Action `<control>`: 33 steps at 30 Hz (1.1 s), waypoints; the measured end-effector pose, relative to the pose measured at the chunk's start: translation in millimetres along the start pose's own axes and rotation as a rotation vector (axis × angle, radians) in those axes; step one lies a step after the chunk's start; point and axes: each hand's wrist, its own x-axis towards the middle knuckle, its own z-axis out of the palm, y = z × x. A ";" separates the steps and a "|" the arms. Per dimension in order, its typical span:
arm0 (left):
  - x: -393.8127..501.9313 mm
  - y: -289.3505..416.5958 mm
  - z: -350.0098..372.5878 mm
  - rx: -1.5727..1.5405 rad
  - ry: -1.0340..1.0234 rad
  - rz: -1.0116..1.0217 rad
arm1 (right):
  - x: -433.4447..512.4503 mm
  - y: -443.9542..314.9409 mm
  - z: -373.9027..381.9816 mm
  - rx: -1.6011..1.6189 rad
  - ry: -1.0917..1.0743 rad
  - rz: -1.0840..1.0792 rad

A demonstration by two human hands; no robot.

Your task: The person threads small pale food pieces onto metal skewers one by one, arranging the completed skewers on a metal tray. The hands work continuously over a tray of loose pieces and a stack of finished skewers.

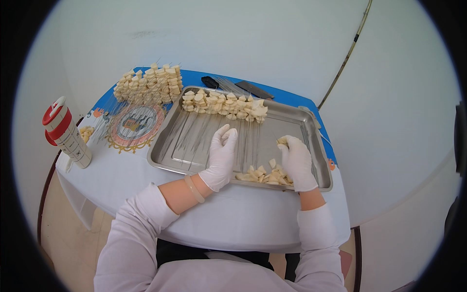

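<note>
My left hand [223, 157], in a white glove, hangs over the middle of a metal tray [281, 127] with its fingertips drawn together. Whether they hold a pale piece cannot be made out. My right hand [298, 160], also gloved, is over the tray's right part, its fingers closed on a thin skewer [274, 137] whose fine end sticks out beyond them. Below it, along the tray's near edge, lies a heap of loose cream-coloured food pieces [270, 176]. Across the tray's far side rests a row of loaded skewers [222, 104], their bare metal shafts pointing towards me.
A large stack of loaded skewers [151, 85] sits at the back left. Behind the tray are bare skewers [228, 84] and a dark flat blade [255, 89]. A red-lidded bottle [73, 142] stands at the left edge, near small yellowish pieces [87, 133]. A wall [237, 40] rises behind the table.
</note>
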 end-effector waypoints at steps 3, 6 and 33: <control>-1.3 2.1 -0.1 0.004 -0.024 0.007 | 34.2 1.6 11.3 0.166 -0.105 0.145; 2.9 -4.6 -2.4 0.015 -0.075 -0.005 | 75.8 19.4 47.4 0.342 -0.212 0.298; 8.6 -14.7 -3.0 -0.041 -0.107 -0.003 | 115.3 0.0 102.8 0.355 -0.254 0.461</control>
